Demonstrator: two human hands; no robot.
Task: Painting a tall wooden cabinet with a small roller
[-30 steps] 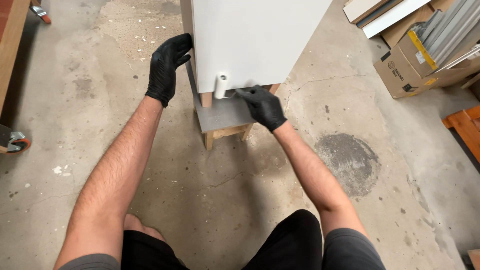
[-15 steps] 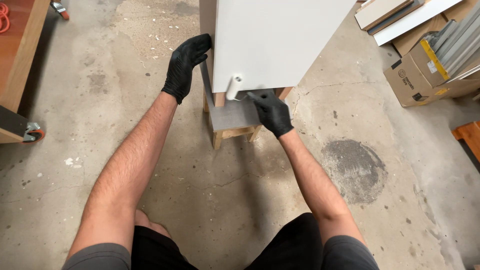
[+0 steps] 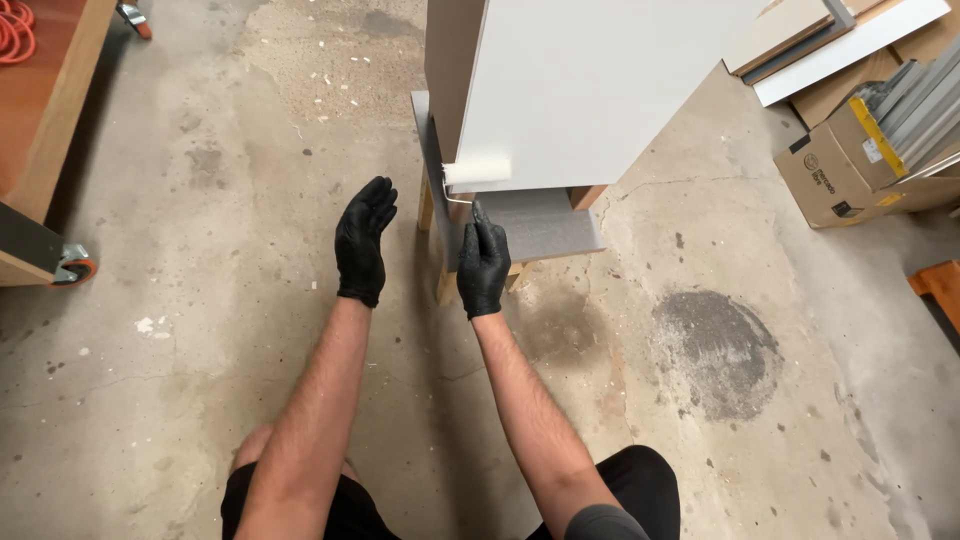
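Black gloves cover both of my hands as I look down at the concrete floor (image 3: 200, 330). My right hand (image 3: 483, 265) is closed around the handle of a small paint roller (image 3: 476, 172); the thin wire frame rises out of my fist and bends to the white roller sleeve, which lies flat against the lower edge of the pale cabinet panel (image 3: 590, 90), near its left corner. My left hand (image 3: 362, 240) holds nothing: it hangs in the air to the left of the cabinet, fingers straight and close together, palm turned toward the panel, apart from it and from the roller.

I see the cabinet standing on a grey board (image 3: 540, 225) that sticks out beneath it toward me, and that board rests on short wooden blocks (image 3: 445, 285), one showing just below my right hand and another under the cabinet's right side. The roller sleeve sits just above the grey board; I cannot tell whether it touches it.

Off to the left, a wooden workbench (image 3: 50, 110) on a caster wheel (image 3: 72, 268) stands well apart from my hands, with a coil of orange cable (image 3: 18, 30) on top. To the right, a cardboard box (image 3: 850, 165) holds grey metal rails, and a dark round stain (image 3: 715, 350) marks the floor between it and my right arm. My knees in black shorts show at the bottom edge.
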